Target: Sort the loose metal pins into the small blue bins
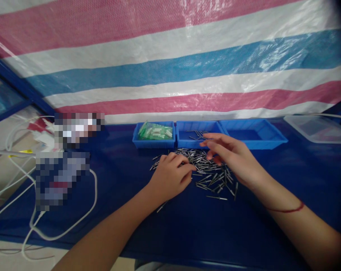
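A loose heap of thin metal blind rivets (215,178) lies on the dark blue table in front of the bins. My left hand (172,175) rests at the left side of this heap, its fingers curled down together; what they hold, if anything, is hidden. Above the heap's right side is my right hand (229,152), with thumb and fingers loosely bent and apart, and no rivet showing between them. Its fingertips overlap the front wall of the middle blue bin (184,142), which has several rivets inside.
To the left, a blue bin (154,144) holds a green-tinted plastic bag (156,131) of small white pieces. Another blue bin (267,142) stands right, beside a clear plastic lid (314,130). White cables (95,192) loop across the table's left. A striped sheet (170,71) hangs behind.
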A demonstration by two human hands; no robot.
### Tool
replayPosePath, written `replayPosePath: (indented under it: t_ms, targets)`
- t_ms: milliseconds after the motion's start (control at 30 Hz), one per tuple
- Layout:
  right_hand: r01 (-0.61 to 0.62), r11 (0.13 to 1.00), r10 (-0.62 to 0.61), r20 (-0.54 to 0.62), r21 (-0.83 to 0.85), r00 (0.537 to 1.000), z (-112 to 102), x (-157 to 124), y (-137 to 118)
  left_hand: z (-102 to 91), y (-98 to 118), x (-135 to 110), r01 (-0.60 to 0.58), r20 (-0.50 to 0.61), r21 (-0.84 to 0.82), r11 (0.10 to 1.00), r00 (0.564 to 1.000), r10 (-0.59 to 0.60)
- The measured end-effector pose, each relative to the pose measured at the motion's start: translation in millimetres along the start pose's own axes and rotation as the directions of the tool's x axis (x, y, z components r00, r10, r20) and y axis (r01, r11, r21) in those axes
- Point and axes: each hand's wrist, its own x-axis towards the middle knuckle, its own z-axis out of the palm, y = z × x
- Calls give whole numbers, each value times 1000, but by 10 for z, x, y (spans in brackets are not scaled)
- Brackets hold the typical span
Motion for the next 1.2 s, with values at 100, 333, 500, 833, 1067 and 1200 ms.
replayPosePath:
  t_ms: [100,333,500,833,1067,1200]
  targets:
    - [3,999,-2,17,-35,1000,11,-48,-8,9,39,6,-70,44,43,997,997,68]
    - [9,996,-5,50,-92,999,86,-131,-73,110,128,26,-32,58,120,992,998,26]
    - [62,987,-45,109,-151,993,122,-160,-43,166,203,9,-15,33,209,978,999,8]
    - [240,902,-90,386,-360,918,95,-196,-15,14,148,-4,81,-132,-1,997,988,-80]
    - [122,953,12,436,-278,900,133,-200,33,-9,111,-1,232,-180,-432,872,925,-335]
    - [79,968,23,400,-236,916,169,-217,35,-21,105,0,259,-138,-510,820,917,-375]
